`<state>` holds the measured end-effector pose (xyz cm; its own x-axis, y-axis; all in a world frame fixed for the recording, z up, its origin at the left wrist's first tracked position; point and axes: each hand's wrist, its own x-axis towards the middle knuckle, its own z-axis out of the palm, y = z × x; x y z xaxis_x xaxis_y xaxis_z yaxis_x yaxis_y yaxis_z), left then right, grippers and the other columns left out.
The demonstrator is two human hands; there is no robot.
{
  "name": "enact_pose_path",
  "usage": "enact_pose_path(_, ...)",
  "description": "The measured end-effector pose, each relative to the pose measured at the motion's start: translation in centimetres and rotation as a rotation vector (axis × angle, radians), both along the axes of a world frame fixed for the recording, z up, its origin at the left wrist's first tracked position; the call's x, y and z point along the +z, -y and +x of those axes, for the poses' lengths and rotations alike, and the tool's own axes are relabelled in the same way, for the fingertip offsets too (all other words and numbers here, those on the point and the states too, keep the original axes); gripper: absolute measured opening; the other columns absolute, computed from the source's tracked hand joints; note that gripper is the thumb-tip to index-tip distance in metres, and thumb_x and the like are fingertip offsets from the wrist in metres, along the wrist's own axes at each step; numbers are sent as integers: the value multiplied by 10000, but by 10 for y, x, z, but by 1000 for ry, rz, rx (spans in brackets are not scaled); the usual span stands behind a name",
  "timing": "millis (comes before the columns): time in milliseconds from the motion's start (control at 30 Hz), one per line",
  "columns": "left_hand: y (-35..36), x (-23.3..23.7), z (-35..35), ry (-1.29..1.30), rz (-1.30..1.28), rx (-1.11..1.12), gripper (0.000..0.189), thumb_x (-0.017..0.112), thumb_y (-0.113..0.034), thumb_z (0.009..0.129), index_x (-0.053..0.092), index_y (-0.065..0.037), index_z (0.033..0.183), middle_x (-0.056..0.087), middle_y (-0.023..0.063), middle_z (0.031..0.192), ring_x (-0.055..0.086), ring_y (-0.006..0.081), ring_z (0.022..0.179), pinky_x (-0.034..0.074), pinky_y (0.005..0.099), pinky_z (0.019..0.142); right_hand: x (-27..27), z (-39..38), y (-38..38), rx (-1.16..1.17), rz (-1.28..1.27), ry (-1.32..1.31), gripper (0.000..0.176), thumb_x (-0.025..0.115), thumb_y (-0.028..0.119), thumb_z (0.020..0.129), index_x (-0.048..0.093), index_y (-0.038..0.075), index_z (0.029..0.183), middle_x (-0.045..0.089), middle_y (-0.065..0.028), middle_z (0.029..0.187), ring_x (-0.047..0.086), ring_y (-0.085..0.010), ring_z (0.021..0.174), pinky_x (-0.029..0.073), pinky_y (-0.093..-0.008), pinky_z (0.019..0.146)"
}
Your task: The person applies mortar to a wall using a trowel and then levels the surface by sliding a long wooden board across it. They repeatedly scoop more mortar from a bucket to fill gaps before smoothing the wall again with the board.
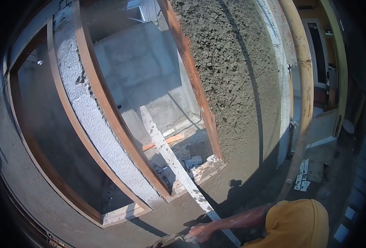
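Observation:
My right hand [198,233], at the end of a yellow sleeve [297,223], is closed around the handle of a trowel near the bottom edge. The trowel's blade [166,239] points left along the mortar, partly cut off by the frame. A long white straightedge board [176,167], spattered with mortar, slants up from beneath my forearm and across the doorway opening. Its lower end continues below the arm. My left hand is out of view.
Rough wet mortar covers the wall [232,78] to the right of a wooden door frame [195,78]. A white plastered pillar [90,107] separates two framed openings. Rubble [187,155] lies inside the doorway. A wooden pole [305,82] stands at the right.

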<state>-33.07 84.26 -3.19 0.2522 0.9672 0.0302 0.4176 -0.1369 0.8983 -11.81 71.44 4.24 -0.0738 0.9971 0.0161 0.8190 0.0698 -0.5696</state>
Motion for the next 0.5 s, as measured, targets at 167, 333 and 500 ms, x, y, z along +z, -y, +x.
enact_pose_path(167, 2, -11, -32, 86, -15, -103, 569, 612, 109, 747, 695, 59, 1307, 759, 126, 1131, 718, 244, 992, 565, 373, 921, -98, -45, -11, 51, -139, -97, 186, 650, 202, 901, 677, 18, 914, 716, -214, 834, 723, -386, 836, 547, -530, 742)
enact_pose_path(333, 10, -1, -52, 272, -7, -324, 567, 600, 122, 742, 696, 68, 1298, 759, 123, 1132, 720, 242, 1000, 564, 367, 935, -57, -52, 3, -259, -135, -138, 210, 657, 218, 847, 666, 10, 821, 698, -212, 767, 727, -318, 754, 532, -506, 683)
enact_pose_path(500, 28, 45, -45, 355, -153, -453, 531, 600, 111, 788, 667, 109, 1315, 757, 129, 1126, 705, 216, 1021, 514, 312, 953, -44, -43, 60, -609, -506, -773, 298, 669, 315, 927, 701, 38, 821, 641, -79, 704, 584, -188, 522, 461, -370, 440)
